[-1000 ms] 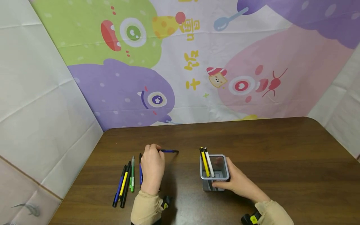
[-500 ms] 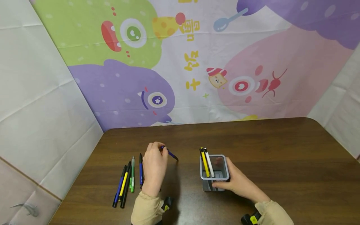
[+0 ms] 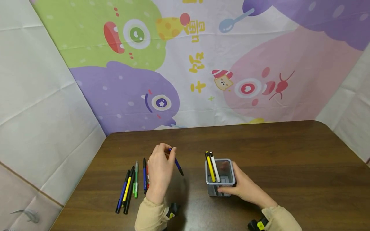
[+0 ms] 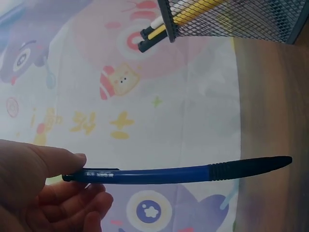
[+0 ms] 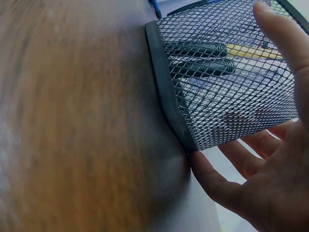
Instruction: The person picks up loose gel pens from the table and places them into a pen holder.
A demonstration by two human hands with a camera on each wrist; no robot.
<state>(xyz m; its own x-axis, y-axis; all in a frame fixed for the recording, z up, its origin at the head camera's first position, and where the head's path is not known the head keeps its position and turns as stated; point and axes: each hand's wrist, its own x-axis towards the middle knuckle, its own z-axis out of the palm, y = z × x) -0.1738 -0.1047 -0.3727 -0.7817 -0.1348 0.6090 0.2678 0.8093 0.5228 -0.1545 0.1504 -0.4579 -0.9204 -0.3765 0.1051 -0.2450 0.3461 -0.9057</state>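
Here is the left hand [image 3: 160, 170], up above the wood, thumb and fingers pinching a blue ballpoint pen [image 3: 178, 165] by its clip end, the dark tip slanting down to the right. Bare tabletop [image 3: 289, 154] runs between that tip and the mesh pen holder [image 3: 221, 183], nothing standing in the lane. The right hand [image 3: 245, 187] is clamped round the holder, thumb across the near wall, the two hands well apart. The holder sits upright, a yellow pen [image 3: 210, 167] and a white pen [image 3: 215, 167] leaning at its left side, the right side of its mouth wide and free. Wood stretches on beyond it to the far edge, where the cartoon backdrop [image 3: 202, 109] hangs, and away to the right.

Left of the left hand the room is tight: a second blue pen [image 3: 145, 175] lies just beside it, then a green pen [image 3: 136, 178] and a close bunch further out.

Now the hidden parts: a red pen [image 3: 148, 179] shows only as a sliver past the left hand. Both sleeves are cut off at the bottom, with the table's near edge out of frame. Any lettering on the held pen is too blurred to read.
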